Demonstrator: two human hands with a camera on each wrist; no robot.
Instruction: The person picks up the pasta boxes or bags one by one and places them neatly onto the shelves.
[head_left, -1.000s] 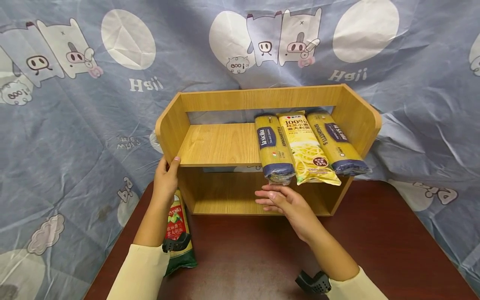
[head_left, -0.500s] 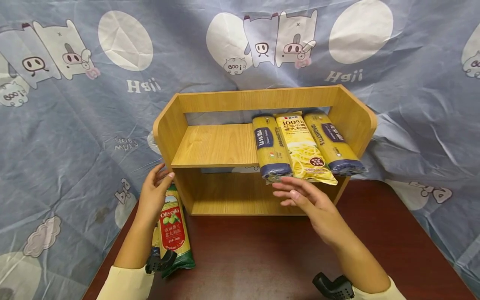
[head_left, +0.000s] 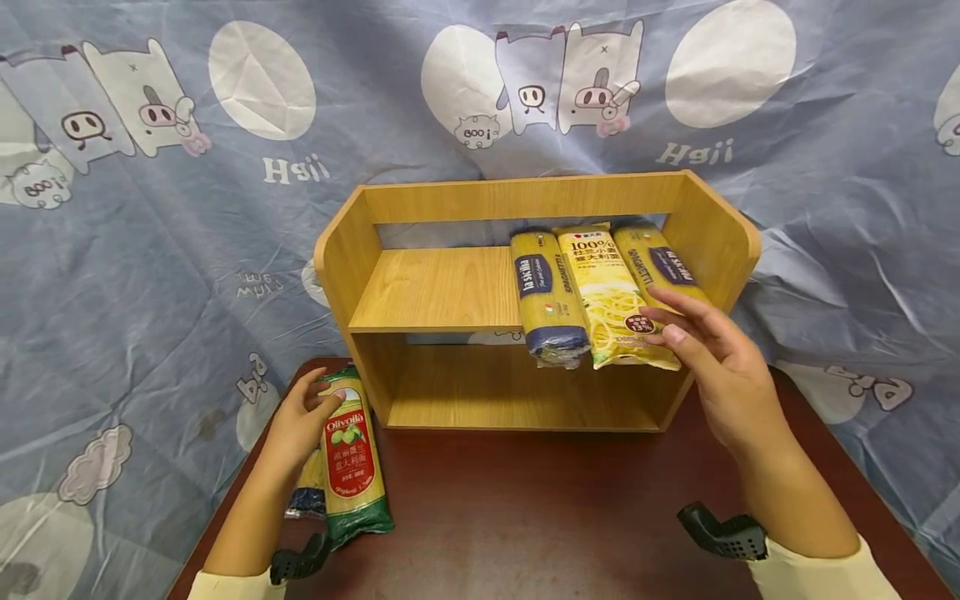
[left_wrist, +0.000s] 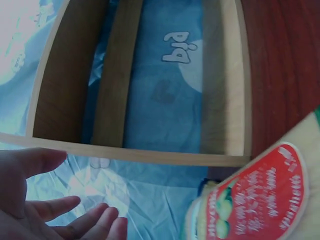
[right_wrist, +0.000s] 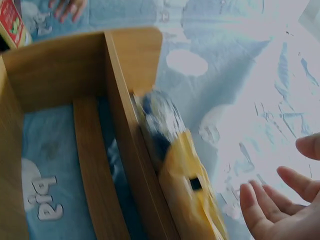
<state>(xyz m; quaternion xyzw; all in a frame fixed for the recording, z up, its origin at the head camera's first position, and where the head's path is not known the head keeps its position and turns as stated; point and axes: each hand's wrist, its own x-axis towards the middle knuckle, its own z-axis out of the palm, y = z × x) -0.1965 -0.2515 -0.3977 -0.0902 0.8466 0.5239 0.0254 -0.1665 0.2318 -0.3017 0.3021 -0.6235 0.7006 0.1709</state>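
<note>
On the right of the wooden shelf's [head_left: 435, 287] upper board lie three pasta packs: a blue-labelled spaghetti pack [head_left: 547, 292], a yellow pasta pack [head_left: 609, 292] and another blue-labelled spaghetti pack [head_left: 660, 258] by the side wall. My right hand [head_left: 720, 358], fingers spread and bent a little, is in front of the two right packs and hides part of the last one; it holds nothing. At the shelf's left, my left hand [head_left: 300, 421] hovers with relaxed fingers by a red-labelled Olivoilà spaghetti pack [head_left: 351, 458] on the table, gripping nothing. Behind that pack shows another pasta pack [head_left: 307, 487], partly hidden.
The shelf stands on a dark red-brown table [head_left: 510, 508]. Its lower compartment [head_left: 465, 387] opens to the front. A blue patterned cloth [head_left: 187, 250] hangs behind and at both sides.
My left hand has let go of the shelf's left side and moved down toward the Olivoilà pack. My right hand has moved right and up, from below the packs to before the rightmost ones.
</note>
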